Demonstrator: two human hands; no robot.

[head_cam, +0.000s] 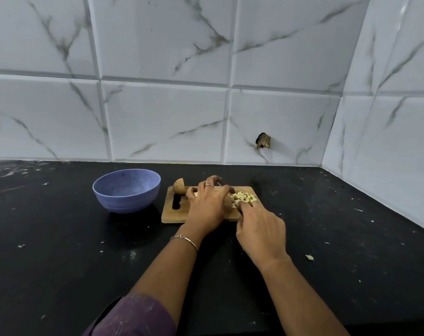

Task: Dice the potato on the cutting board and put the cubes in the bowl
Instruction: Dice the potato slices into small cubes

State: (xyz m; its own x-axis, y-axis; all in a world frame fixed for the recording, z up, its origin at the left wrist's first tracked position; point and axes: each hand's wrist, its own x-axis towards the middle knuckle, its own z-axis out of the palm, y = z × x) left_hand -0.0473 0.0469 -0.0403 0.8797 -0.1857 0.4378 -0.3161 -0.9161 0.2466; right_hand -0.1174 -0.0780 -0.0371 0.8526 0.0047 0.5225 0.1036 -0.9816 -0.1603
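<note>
Wooden cutting board [172,215] on the black tabletop [60,238] carries potato cubes [246,197] and a potato half [179,186]. Your left hand [206,207] curls over a potato piece [228,202]. Your right hand [260,231] curls beside the cubes, and you cannot tell what it grips. The blue bowl [126,201] stands just left of the board.

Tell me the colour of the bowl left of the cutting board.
Lavender-blue, faintly speckled; the bowl shows best in the head view.

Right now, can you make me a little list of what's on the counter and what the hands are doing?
cutting board: wooden, on the black counter
bowl: blue, no cubes inside, left of the board
potato half: uncut, at the board's far left
cubes: piled on the board's right side
left hand: holds a potato piece
right hand: fingers curled, likely round a hidden knife
</note>
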